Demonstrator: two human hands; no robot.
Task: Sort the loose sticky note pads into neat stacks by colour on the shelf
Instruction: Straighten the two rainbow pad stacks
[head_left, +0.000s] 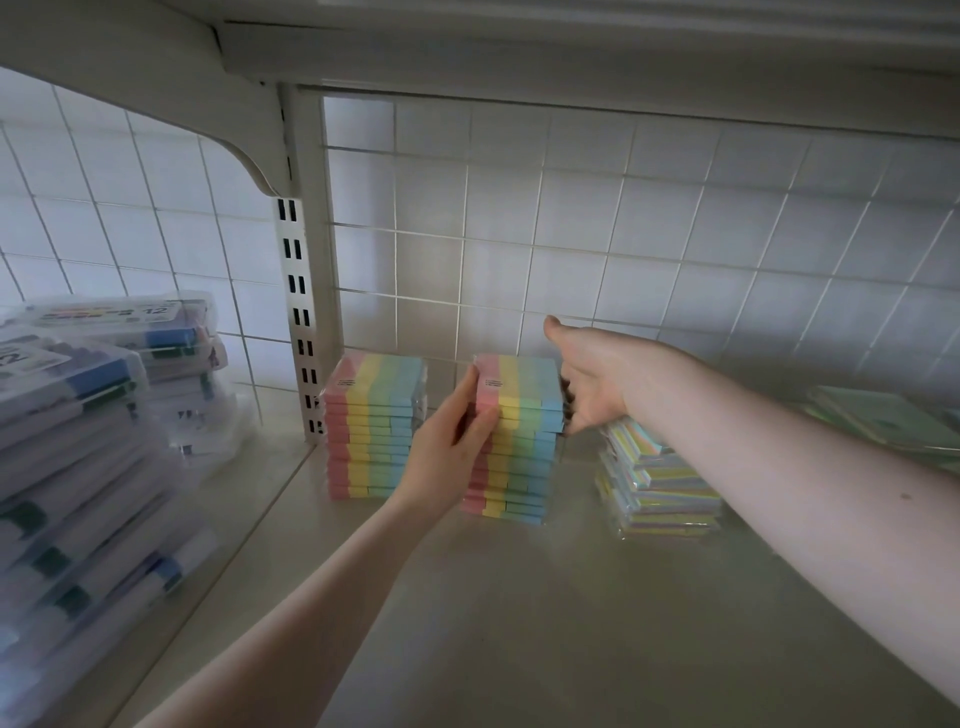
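Note:
Two tall stacks of four-colour sticky note pads (pink, yellow, green, blue) stand on the shelf (519, 623). The left stack (371, 426) stands alone near the upright. My left hand (449, 447) presses its fingers against the pink side of the middle stack (522, 441). On that stack's blue side lies my right hand (592, 384), fingers against the upper pads, thumb raised. A lower, untidy pile of pastel pads (654, 483) in clear wrap sits to the right, partly hidden under my right forearm.
Clear packs of markers (88, 441) are piled in the neighbouring bay on the left, beyond a slotted upright (298, 322). Green pads (893, 421) lie at the far right. A wire grid backs the shelf; another shelf hangs overhead.

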